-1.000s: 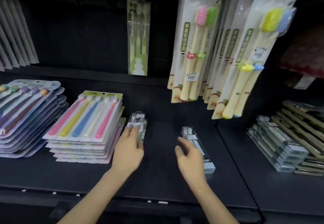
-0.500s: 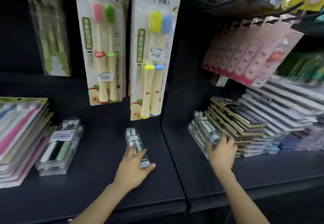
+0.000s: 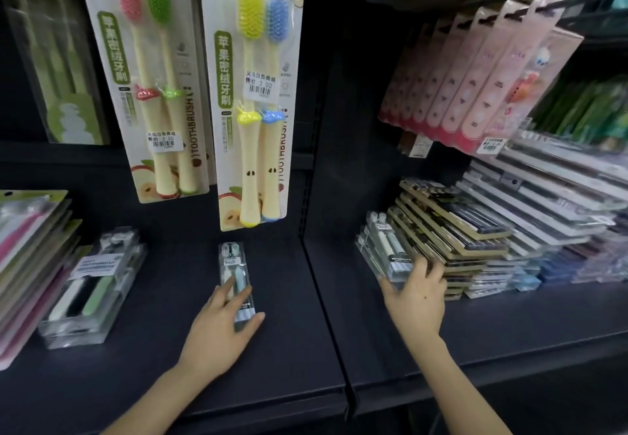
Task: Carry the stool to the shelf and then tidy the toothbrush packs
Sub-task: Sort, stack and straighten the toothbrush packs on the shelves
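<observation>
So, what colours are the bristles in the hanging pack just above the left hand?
Yellow and blue, in the hanging toothbrush pack, seen clearly in the head view.

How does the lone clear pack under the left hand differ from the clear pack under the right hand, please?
The lone pack lies by itself, flat on the left bay's shelf; the right pack tops a stack in the right bay, beside gold-edged packs. The left hand holds the lone pack's near end; the right hand touches the right pack's near end. Both are narrow clear toothbrush packs.
</observation>
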Demonstrator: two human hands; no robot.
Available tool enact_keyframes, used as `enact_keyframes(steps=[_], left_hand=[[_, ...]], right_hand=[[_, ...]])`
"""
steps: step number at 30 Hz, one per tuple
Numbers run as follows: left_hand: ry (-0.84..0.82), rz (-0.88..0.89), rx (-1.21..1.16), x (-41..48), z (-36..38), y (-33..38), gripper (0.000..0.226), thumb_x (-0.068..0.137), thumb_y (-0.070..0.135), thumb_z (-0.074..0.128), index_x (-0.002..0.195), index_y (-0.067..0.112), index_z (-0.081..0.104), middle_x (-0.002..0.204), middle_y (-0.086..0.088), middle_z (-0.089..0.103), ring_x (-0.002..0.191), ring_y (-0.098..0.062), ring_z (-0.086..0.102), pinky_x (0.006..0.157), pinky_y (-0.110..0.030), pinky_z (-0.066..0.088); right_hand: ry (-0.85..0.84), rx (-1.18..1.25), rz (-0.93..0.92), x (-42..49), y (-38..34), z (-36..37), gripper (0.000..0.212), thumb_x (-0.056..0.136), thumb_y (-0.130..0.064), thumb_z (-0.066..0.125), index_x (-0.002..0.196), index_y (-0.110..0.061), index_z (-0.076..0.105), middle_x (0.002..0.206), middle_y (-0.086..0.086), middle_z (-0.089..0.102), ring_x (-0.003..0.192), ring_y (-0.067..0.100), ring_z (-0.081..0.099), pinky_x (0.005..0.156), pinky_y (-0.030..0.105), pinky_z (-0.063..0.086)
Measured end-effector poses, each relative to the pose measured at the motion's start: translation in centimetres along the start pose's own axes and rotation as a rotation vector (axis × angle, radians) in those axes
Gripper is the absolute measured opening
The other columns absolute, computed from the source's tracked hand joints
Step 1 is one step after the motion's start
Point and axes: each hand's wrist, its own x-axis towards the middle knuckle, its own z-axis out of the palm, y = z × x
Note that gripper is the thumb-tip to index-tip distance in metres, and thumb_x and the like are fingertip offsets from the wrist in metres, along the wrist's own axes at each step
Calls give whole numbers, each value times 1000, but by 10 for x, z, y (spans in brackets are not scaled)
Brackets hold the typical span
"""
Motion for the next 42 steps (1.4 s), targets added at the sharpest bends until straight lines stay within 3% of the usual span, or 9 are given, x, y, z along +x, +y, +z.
enact_keyframes(steps=[4,14,19,25,29,33,37,39,42], left_hand=[[12,1,-11,1,2,-1,60,90,51,50,144,27,37,157,1,18,145,-21,15,114,-34,26],[-10,-13,-12,12,5,3,60,91,51,49,145,26,36,157,0,16,145,-21,16,113,-34,29],[-10,-9,-16,12,6,2,61,91,52,47,145,28,34,158,2,14,146,-20,13,114,-33,27],[14,-1,-14,10,5,1,60,91,52,49,145,28,36,158,2,16,145,-19,14,112,-29,26],[-5,-4,3,4,1,4,85,74,75,30,144,28,38,157,2,19,143,-20,22,111,-30,31],[0,-20,-1,-3,-3,3,103,58,82,14,143,28,39,157,2,19,143,-19,24,110,-29,33],[-50,-15,-17,-15,-10,0,128,46,99,-2,145,27,35,157,5,16,142,-16,24,110,-26,30],[-38,-43,-177,-22,-15,-2,101,71,89,14,147,24,32,157,4,19,142,-11,24,110,-22,25],[64,-142,-451,-30,-26,-7,56,96,48,38,146,23,33,153,5,30,139,-9,27,110,-21,22]], right_hand=[[21,124,72,0,-1,-1,74,83,-53,63,133,-3,40,134,26,32,113,42,42,83,45,46],[53,163,67,3,-9,5,50,83,-32,67,111,7,52,95,24,60,84,38,58,69,38,44],[40,64,-5,3,-22,13,69,87,-28,65,143,-2,36,119,24,56,103,39,55,84,46,46],[68,111,-101,11,-8,16,62,84,-16,72,137,2,46,104,29,60,93,42,56,79,47,47],[119,221,-69,7,-6,5,61,80,-11,75,134,3,49,103,29,60,96,44,57,83,48,46],[167,326,-128,-24,-32,-12,59,75,-10,80,128,2,56,99,26,63,92,40,61,80,43,50],[4,546,-113,-69,-82,-18,61,79,-19,77,134,-6,53,116,14,63,104,27,60,90,32,46],[-78,615,-100,-92,-108,-13,62,81,-23,75,136,-9,52,121,10,62,110,22,58,89,24,41],[-137,640,-93,-117,-141,-1,62,81,-24,75,136,-9,51,121,10,62,112,21,58,90,20,37]])
